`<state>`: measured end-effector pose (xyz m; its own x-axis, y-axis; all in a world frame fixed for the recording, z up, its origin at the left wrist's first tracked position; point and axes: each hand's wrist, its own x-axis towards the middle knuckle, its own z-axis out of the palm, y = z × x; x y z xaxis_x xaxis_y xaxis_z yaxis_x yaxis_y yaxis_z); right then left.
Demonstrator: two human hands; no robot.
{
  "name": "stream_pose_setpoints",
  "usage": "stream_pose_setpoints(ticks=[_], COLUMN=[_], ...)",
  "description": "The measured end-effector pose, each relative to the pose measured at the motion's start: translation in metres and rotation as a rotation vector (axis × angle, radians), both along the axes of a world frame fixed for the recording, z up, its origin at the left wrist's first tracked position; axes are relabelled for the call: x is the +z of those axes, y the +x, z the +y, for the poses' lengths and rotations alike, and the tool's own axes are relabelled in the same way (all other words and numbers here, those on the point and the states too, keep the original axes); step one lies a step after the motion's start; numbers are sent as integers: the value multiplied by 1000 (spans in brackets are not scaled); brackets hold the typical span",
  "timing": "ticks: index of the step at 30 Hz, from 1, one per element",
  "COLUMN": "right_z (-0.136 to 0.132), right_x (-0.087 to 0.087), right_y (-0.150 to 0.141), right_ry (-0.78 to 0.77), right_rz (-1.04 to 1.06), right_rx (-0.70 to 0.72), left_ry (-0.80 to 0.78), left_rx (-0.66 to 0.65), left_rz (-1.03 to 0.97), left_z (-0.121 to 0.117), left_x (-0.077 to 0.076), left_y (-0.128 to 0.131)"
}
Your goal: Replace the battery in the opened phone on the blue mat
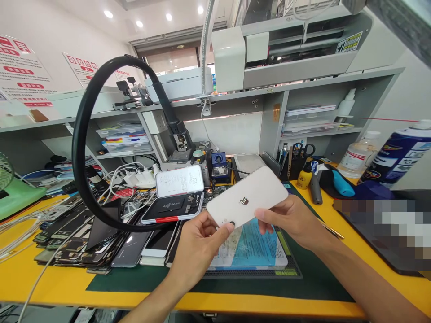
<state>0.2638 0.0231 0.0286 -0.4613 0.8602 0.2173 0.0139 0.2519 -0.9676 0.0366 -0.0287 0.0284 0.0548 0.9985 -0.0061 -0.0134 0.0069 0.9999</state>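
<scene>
A white smartphone (232, 197) is held up in both hands, its back with the apple logo turned toward me. My left hand (202, 237) grips the lower left end, with the thumb beside the camera lens. At the right end, my right hand (289, 220) pinches the lower edge between thumb and fingers. Below the phone lies a blue-and-white box or packet (266, 251), partly hidden, on a dark green mat (323, 282). Left of the phone sits an open hinged case (180, 179) with a dark panel in its lower half.
Several old phones and phone parts (74, 246) are stacked on the left. A black flexible hose (76, 134) arches over them. Scissors (305, 149) stand in a holder at the back right, near a yellow bottle (304, 176) and a spray can (397, 152). A dark pad (367, 237) lies far right.
</scene>
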Motion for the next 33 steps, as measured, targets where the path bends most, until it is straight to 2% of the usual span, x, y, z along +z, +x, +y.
stream_pose_setpoints(ticks=[6, 9, 12, 15, 17, 20, 22, 24, 27, 30, 33], right_z=[0, -3, -7, -10, -13, -16, -15, -13, -8, -10, -17], right_x=[-2, -1, -3, -11, -16, -18, -15, -9, -1, 4, 8], right_y=[0, -1, -3, -4, -6, -6, -3, 1, 5, -2, -20], right_ry=[51, 223, 457, 586, 631, 684, 640, 512, 324, 205, 135], right_rz=[-17, -99, -171, -234, -266, -261, -235, -213, -215, -292, -300], right_rx=[-8, -126, -291, -363, -344, -289, -223, -123, -12, 81, 157], left_ry=[95, 183, 367, 557, 576, 539, 506, 455, 359, 269, 215], left_rx=[73, 222, 335, 253, 208, 217, 220, 200, 78, -80, -124], left_rz=[107, 181, 269, 371, 372, 316, 275, 219, 106, -22, -102], left_z=[3, 2, 0, -2, -1, -2, -4, -6, -8, -9, -12], left_x=[-3, -4, -6, -9, -11, -14, -13, -9, -2, 1, -1], left_y=[1, 0, -1, 3, 8, 16, 17, 14, 2, -14, -25])
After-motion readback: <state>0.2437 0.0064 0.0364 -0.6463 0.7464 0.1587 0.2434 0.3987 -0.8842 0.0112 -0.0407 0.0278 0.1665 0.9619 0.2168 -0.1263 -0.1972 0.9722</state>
